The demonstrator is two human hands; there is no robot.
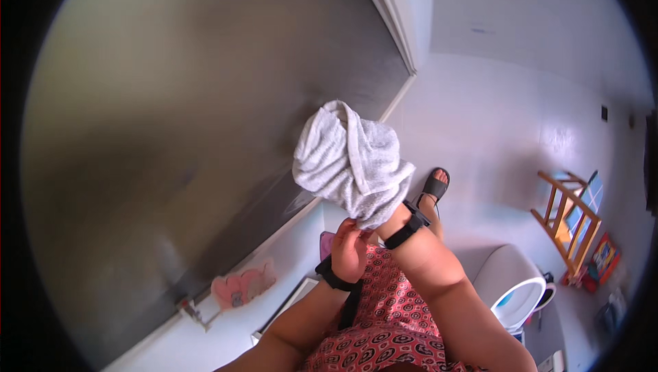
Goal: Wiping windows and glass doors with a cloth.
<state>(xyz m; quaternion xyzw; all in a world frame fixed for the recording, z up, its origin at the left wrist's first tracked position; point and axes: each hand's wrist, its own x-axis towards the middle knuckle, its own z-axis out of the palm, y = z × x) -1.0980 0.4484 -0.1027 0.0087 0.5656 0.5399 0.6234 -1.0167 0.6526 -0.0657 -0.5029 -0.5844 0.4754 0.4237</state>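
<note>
A light grey terry towel (354, 161) is bunched and draped over my right hand, hiding its fingers and palm. Only the right wrist (393, 225) shows, below the towel's lower edge, with a black strap around the forearm. My left hand (350, 253) pinches the towel's lower edge beside that wrist, fingertips on the cloth. It also wears a black wrist strap. Behind the towel is a large, smooth, dark glass-like panel (231, 115) in a pale frame. Whether the towel touches the panel is unclear.
A pink cartoon sticker (241, 287) and a metal latch (194, 314) sit along the panel's frame. To the right are a wooden stool (568, 223), an orange packet (606, 256) and a white fixture with an oval opening (506, 284). A sandalled foot (436, 184) stands on the pale floor.
</note>
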